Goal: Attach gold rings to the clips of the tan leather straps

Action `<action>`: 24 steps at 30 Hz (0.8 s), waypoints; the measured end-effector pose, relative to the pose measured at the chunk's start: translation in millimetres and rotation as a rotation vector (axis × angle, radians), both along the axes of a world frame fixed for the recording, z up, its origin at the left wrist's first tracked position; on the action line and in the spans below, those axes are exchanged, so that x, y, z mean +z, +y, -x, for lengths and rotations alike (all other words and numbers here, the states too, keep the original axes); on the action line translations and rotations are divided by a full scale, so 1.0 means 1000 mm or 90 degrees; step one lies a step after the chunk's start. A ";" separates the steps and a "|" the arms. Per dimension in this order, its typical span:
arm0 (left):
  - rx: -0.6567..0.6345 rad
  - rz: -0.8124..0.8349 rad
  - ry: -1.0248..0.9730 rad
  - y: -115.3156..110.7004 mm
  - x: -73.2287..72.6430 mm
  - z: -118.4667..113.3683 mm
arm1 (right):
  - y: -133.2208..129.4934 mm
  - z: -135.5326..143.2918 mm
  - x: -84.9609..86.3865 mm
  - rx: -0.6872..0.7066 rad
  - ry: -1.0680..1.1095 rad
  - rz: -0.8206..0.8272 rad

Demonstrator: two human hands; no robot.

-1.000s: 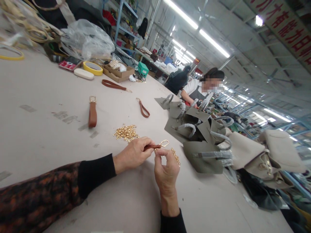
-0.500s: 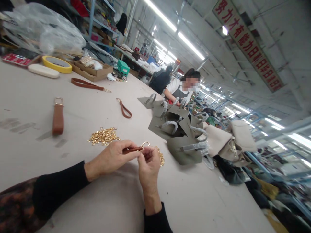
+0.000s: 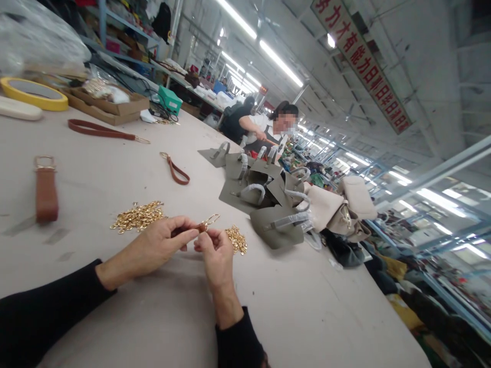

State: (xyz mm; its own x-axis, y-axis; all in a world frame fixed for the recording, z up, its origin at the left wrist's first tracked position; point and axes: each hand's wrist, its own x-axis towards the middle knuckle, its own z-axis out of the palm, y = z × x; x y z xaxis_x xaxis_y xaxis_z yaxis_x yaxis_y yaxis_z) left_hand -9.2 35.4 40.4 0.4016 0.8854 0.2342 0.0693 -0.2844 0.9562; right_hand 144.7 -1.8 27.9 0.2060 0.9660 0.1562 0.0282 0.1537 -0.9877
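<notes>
brown strap (image 3: 202,227) joins slanted left hand (image 3: 159,245) and upright right hand (image 3: 218,259).

Hardware piles (image 3: 138,216) (image 3: 237,240): shiny gold-coloured metal. Straps (image 3: 46,194) (image 3: 102,130) (image 3: 178,172): brown, leather-like, smooth, low sheen. Tabletop (image 3: 307,317) matt, mostly smooth; open box (image 3: 115,108) plain brown cardboard; bag (image 3: 38,43) clear crinkled plastic, glossy.

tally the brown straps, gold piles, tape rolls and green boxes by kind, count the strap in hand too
Brown straps: 4 (wide strap, long loop, small loop, held strap)
Gold piles: 2 (left pile, right pile)
Yellow tape rolls: 1
Green boxes: 1
Total: 8
</notes>
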 end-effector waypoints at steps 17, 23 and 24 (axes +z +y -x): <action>0.082 -0.077 -0.076 -0.022 -0.004 -0.019 | -0.007 0.008 -0.001 0.199 0.243 -0.024; 0.012 -0.093 -0.082 -0.026 0.016 -0.014 | -0.006 -0.001 -0.003 0.144 0.180 0.017; 0.027 -0.130 -0.034 -0.022 0.019 -0.010 | -0.007 -0.003 -0.002 0.136 0.156 0.011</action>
State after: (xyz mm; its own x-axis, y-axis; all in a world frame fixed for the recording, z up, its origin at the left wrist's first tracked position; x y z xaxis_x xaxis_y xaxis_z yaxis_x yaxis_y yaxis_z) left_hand 0.4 13.4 59.9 0.3477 0.8329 0.4306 0.0366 -0.4709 0.8814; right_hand 148.2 -8.7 25.9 0.0274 0.9935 0.1102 -0.2417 0.1136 -0.9637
